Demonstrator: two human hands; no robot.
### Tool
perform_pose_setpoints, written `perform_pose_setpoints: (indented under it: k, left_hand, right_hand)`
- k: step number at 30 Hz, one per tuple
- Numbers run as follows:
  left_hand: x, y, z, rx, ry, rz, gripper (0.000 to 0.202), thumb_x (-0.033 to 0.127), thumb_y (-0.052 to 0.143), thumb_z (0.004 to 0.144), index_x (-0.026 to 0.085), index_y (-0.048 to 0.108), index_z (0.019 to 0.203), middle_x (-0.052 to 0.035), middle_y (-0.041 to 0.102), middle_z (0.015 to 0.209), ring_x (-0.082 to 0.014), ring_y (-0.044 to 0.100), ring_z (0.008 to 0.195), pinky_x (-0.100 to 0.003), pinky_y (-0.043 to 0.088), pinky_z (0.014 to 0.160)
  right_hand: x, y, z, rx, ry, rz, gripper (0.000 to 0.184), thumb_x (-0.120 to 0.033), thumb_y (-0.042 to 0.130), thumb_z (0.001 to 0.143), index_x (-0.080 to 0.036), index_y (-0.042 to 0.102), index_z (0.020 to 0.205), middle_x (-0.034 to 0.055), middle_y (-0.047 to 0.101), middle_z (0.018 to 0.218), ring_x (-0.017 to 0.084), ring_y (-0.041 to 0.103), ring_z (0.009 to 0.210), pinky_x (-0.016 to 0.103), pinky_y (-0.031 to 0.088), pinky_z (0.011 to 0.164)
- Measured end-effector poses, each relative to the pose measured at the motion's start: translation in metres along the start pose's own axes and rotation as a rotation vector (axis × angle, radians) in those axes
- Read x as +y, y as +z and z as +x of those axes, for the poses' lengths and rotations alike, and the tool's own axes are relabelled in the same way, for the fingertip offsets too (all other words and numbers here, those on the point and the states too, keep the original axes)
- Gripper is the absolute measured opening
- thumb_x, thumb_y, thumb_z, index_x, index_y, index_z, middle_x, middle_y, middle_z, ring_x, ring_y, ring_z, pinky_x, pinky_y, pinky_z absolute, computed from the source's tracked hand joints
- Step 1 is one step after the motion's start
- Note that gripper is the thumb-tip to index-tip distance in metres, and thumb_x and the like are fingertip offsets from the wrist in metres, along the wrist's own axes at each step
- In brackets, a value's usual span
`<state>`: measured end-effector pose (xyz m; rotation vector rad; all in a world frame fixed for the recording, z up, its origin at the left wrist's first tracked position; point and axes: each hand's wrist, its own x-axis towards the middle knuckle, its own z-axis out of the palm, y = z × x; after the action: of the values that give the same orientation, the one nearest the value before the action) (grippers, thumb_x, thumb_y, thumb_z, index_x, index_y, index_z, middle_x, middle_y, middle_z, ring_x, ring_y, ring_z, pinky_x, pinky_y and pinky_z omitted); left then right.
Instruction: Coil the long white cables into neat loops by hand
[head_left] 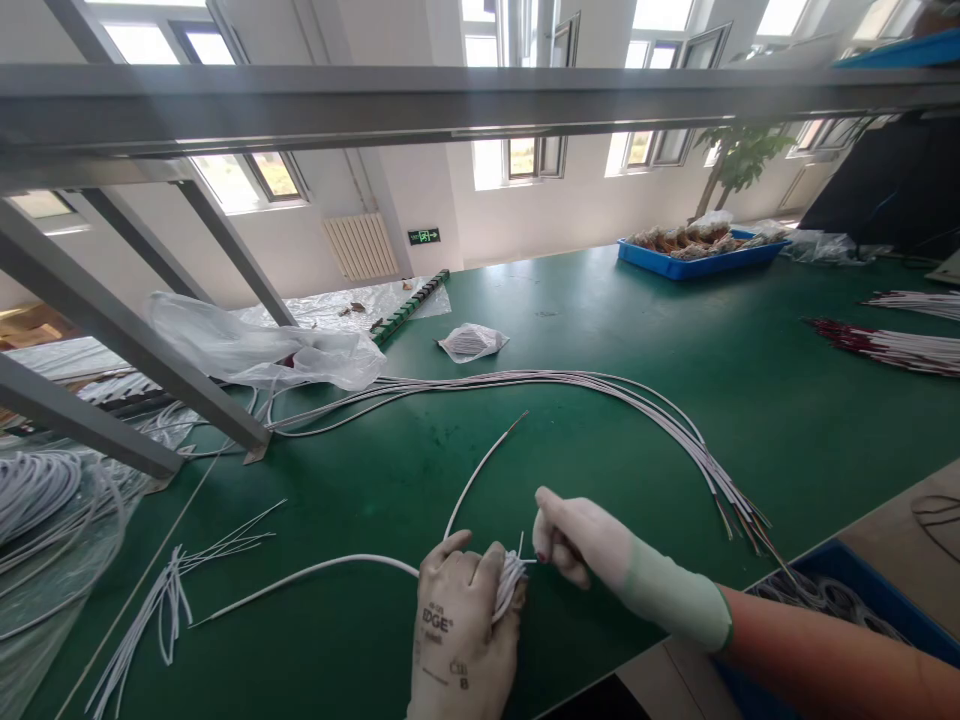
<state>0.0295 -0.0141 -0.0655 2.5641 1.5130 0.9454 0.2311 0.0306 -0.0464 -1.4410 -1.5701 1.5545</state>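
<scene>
My left hand [457, 625], in a pale work glove, is closed round a small bundle of white wire loops [511, 582] near the table's front edge. My right hand [581, 545], also gloved, pinches a thin white strand at the top of that bundle. A single white wire [480, 468] rises from the bundle toward the middle of the green table [600, 330], and another stretch of white wire [300, 575] trails off to the left.
A long sheaf of white wires [570, 385] curves across the table to bare ends at the right. Short white ties [169, 600] lie at the left. Clear plastic bags [262, 350], a blue tray [701, 255], a blue bin [840, 600] and metal frame bars [120, 330] surround the area.
</scene>
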Motion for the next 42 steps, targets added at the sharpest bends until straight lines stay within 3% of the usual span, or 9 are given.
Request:
perform_pose_setpoints:
  k: [3,8,17,20,26,31,35,38,42]
  left_hand:
    - [-0.008,-0.004,-0.006,-0.038,-0.198,-0.134,0.022,0.04,0.065,0.096,0.033,0.068,0.116,-0.0027,0.077,0.105,-0.0342,0.066,0.12,-0.06,0.063,0.091]
    - [-0.006,-0.013,-0.003,-0.141,-0.234,-0.296,0.022,0.043,0.068,0.094,0.038,0.068,0.115,0.0023,0.076,0.104,-0.0307,0.065,0.121,-0.063,0.057,0.103]
    - [0.003,-0.014,-0.003,-0.117,-0.152,-0.33,0.023,0.028,0.065,0.095,0.037,0.064,0.115,0.0042,0.071,0.094,-0.0258,0.069,0.101,-0.068,0.048,0.111]
    - [0.005,-0.016,0.002,-0.075,-0.078,-0.218,0.026,0.025,0.063,0.094,0.032,0.061,0.119,0.001,0.071,0.094,-0.0277,0.07,0.105,-0.065,0.054,0.106]
    - [0.019,-0.017,0.022,-0.063,0.277,0.229,0.029,0.004,0.045,0.088,0.009,0.066,0.108,-0.0113,0.078,0.082,-0.0296,0.077,0.082,-0.063,0.063,0.091]
    - [0.015,-0.016,0.021,-0.078,0.149,0.133,0.031,0.008,0.054,0.089,0.017,0.061,0.118,-0.0047,0.077,0.087,-0.0282,0.075,0.089,-0.066,0.061,0.095]
    - [0.008,-0.02,0.018,-0.029,0.023,-0.026,0.025,0.02,0.06,0.096,0.025,0.057,0.12,0.0004,0.073,0.091,-0.0236,0.072,0.089,-0.069,0.055,0.102]
    - [0.008,-0.022,0.02,-0.056,0.029,-0.044,0.025,0.02,0.059,0.096,0.026,0.057,0.12,0.0007,0.072,0.091,-0.0238,0.071,0.09,-0.069,0.054,0.102]
    - [0.015,-0.027,0.022,-0.1,0.073,-0.047,0.028,0.018,0.06,0.094,0.026,0.057,0.12,0.0017,0.072,0.088,-0.0236,0.071,0.087,-0.069,0.054,0.103]
  right_hand:
    - [-0.004,-0.019,-0.002,0.206,-0.306,-0.257,0.039,-0.05,0.044,0.104,-0.017,0.064,0.097,0.0001,0.054,0.074,0.015,0.05,0.062,0.028,0.043,0.06]
    - [-0.009,-0.024,-0.002,0.065,-0.938,-0.929,0.017,-0.03,0.056,0.103,-0.02,0.068,0.11,0.0072,0.063,0.099,0.019,0.055,0.081,0.032,0.042,0.071]
    - [-0.025,-0.023,-0.001,-0.041,-1.312,-1.295,0.017,-0.014,0.052,0.097,-0.019,0.062,0.083,0.002,0.052,0.076,0.018,0.036,0.065,0.036,0.023,0.06]
    - [-0.02,-0.012,-0.006,-0.035,-1.123,-1.083,0.02,-0.018,0.05,0.096,-0.019,0.056,0.077,0.0017,0.051,0.075,0.017,0.034,0.064,0.036,0.024,0.061]
    - [-0.006,0.014,-0.004,0.001,-0.049,-0.243,0.028,-0.025,0.056,0.087,-0.021,0.044,0.062,-0.0048,0.043,0.058,0.012,0.04,0.058,0.027,0.03,0.056]
    - [-0.012,-0.005,-0.007,-0.135,0.076,-0.094,0.039,-0.046,0.04,0.101,-0.021,0.054,0.074,-0.0057,0.046,0.056,0.011,0.042,0.045,0.024,0.036,0.046]
    - [-0.017,-0.028,-0.013,0.142,-0.519,-0.442,0.03,-0.04,0.047,0.104,-0.017,0.065,0.099,0.0033,0.06,0.082,0.016,0.053,0.068,0.028,0.043,0.062]
    - [-0.02,-0.036,-0.012,0.157,-0.995,-0.93,0.021,-0.026,0.049,0.105,-0.018,0.067,0.112,0.0065,0.064,0.093,0.018,0.052,0.074,0.032,0.039,0.066]
    - [-0.03,-0.039,-0.01,0.118,-1.205,-1.234,0.019,-0.015,0.051,0.099,-0.02,0.065,0.088,0.0026,0.06,0.084,0.017,0.039,0.066,0.034,0.031,0.063]
